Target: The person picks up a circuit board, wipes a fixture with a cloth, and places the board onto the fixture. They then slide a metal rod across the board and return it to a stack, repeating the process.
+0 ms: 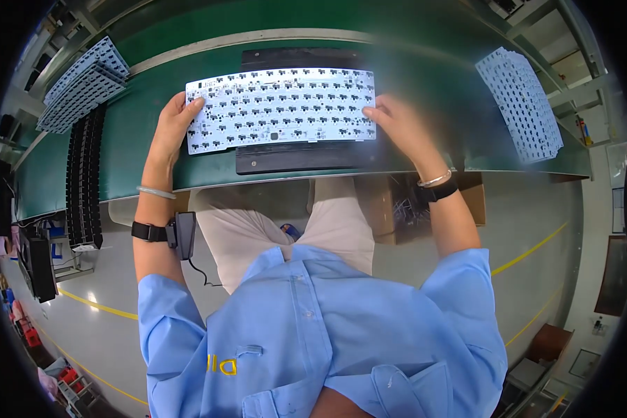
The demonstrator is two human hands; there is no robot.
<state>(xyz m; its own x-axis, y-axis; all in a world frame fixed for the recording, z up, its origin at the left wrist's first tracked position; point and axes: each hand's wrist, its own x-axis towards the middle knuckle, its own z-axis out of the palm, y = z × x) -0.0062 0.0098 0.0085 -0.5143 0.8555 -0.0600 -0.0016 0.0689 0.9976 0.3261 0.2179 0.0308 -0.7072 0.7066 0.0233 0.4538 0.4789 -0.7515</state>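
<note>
Left hand (176,125) grasping left end of white circuit board (282,110), thumb on upper face. Right hand (399,124) pinching opposite end same way. Board stretches between both hands, above black base (299,159) on green counter (435,87); from here, hard to say whether board touches base. Stack of similar boards (521,104) well to right of right hand. Second stack (87,87) and black slotted rack (85,174) left of left hand.

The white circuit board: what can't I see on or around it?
In the head view:
White circuit board: underside faces away; markings too small.
Left hand, right hand: fingers partly hidden behind the board.
Black base: middle covered by the board.
Cardboard box: partly hidden by the green table.
</note>
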